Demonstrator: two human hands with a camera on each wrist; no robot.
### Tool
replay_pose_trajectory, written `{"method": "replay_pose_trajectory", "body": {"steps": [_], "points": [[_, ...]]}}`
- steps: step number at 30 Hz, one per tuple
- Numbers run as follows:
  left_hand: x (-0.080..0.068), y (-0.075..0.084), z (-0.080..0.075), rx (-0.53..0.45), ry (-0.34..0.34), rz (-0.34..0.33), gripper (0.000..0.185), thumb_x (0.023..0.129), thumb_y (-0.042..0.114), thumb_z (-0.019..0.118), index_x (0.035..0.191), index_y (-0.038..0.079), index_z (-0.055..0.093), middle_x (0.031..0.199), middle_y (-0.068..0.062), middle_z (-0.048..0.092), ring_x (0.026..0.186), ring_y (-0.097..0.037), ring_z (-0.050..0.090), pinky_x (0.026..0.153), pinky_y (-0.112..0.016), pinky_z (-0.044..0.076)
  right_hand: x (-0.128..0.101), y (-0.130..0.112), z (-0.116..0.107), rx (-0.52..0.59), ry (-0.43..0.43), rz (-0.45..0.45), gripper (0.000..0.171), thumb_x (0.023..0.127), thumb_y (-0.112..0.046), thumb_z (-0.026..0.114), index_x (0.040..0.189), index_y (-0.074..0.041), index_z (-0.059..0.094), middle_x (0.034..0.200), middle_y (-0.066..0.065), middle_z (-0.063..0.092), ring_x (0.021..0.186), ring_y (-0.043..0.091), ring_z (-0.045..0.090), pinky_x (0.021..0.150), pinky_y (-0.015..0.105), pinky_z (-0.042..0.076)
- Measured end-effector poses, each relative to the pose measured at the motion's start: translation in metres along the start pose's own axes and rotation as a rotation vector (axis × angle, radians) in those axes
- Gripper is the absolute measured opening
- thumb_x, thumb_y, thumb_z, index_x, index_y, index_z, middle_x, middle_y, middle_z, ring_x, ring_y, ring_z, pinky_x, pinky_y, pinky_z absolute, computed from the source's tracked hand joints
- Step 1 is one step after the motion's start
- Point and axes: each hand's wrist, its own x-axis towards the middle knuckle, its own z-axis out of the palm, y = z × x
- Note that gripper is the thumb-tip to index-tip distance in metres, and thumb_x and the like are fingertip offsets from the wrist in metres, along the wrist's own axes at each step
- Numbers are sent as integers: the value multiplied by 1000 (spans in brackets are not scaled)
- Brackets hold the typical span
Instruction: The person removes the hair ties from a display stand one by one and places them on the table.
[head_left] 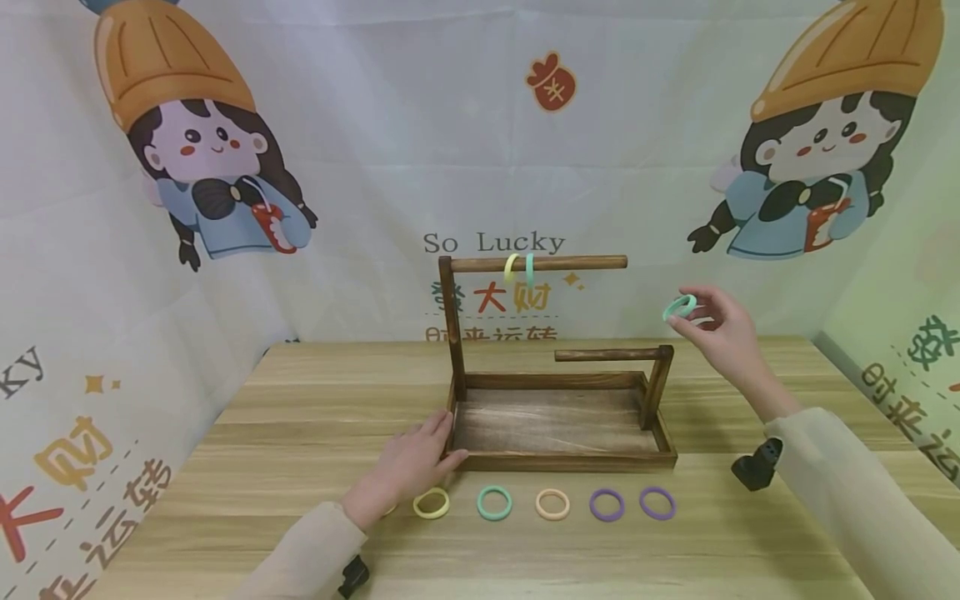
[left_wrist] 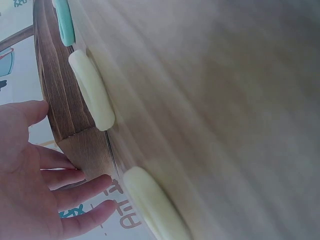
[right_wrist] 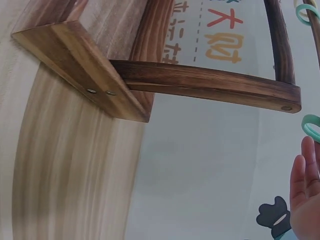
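Bright even light; wrist views blurred, distorted

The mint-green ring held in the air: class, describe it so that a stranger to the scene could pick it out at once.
Find the dark wooden rack on the table, then look past its short right-hand post. There the right hand pinches a mint-green ring in mid-air. Every other ring hangs on the top bar or lies flat on the table.

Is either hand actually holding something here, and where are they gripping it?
The right hand pinches a mint green ring by its rim, in the air beside the wooden rack. The left hand holds nothing; it rests against the rack's front corner.
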Motion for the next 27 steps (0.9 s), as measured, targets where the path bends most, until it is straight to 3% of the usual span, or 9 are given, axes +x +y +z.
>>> {"method": "replay_pose_trajectory", "body": {"steps": [8, 16, 27], "points": [[1, -1, 2, 15, 1, 1, 65, 91, 44, 42, 133, -4, 34, 135, -19, 32, 111, -42, 41, 86, -51, 37, -7, 29, -3, 33, 2, 7, 39, 80, -4, 63, 115, 6, 49, 90, 1, 55, 75, 3, 52, 61, 12, 42], [1, -1, 2, 15, 8, 4, 65, 91, 44, 43, 132, -5, 34, 135, -19, 33, 110, -42, 42, 86, -51, 37, -20, 37, -7, 84, -6, 27, 37, 81, -4, 63, 115, 1, 51, 90, 2, 57, 76, 3, 54, 62, 13, 43], [1, -1, 2, 13, 11, 5, 64, 90, 43, 43, 132, -5, 35, 134, -19, 34, 110, -42, 42, 85, -51, 37, -35, 44, -13, 155, -34, 74, 36, 81, 0, 62, 114, -13, 55, 93, -8, 57, 79, 2, 55, 65, 13, 44]]}}
